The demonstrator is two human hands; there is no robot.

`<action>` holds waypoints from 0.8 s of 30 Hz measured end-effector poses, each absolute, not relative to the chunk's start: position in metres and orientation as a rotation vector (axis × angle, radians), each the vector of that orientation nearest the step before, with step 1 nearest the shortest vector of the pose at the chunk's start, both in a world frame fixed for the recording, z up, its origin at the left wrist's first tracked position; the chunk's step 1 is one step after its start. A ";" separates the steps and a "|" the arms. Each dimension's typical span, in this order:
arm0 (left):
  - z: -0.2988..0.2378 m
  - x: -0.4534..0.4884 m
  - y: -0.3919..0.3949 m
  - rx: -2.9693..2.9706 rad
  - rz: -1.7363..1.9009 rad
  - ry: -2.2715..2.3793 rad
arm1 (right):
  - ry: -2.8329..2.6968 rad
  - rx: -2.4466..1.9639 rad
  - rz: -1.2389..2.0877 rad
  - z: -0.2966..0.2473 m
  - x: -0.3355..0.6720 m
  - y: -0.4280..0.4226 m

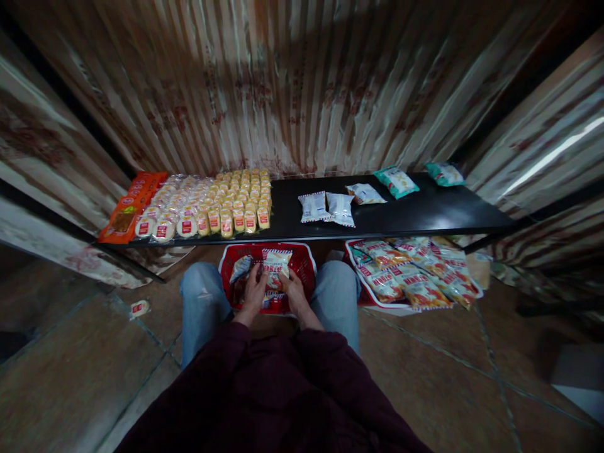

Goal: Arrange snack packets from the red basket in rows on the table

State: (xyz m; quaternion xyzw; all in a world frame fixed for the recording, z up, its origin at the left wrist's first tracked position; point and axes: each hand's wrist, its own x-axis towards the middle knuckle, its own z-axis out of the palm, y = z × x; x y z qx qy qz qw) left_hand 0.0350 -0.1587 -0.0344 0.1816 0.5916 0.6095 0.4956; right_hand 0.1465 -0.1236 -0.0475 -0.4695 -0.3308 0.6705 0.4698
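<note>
Between my knees stands a red plastic basket (pixel 309 264) with a few snack bags inside. Over it I hold a white snack bag (pixel 275 261) with red lettering and a striped edge, upright and facing me. My left hand (pixel 255 288) grips its left side, and my right hand (pixel 293 289) grips its lower right side. Another snack bag (pixel 241 268) lies in the basket, left of my left hand. The bottom of the basket is mostly hidden by my hands and the bag.
A black shelf (pixel 292 220) crosses ahead, bearing rows of small wrapped cakes (pixel 236 201), an orange packet (pixel 129 207), pale bags (pixel 340 207) and green bags (pixel 397 181). A second red basket (pixel 349 251), heaped with snack bags, stands right. One wrapped cake (pixel 139 308) lies on the floor.
</note>
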 end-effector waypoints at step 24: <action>-0.011 0.053 -0.122 0.596 1.569 1.408 | -0.991 -1.171 1.474 -0.013 0.166 -0.103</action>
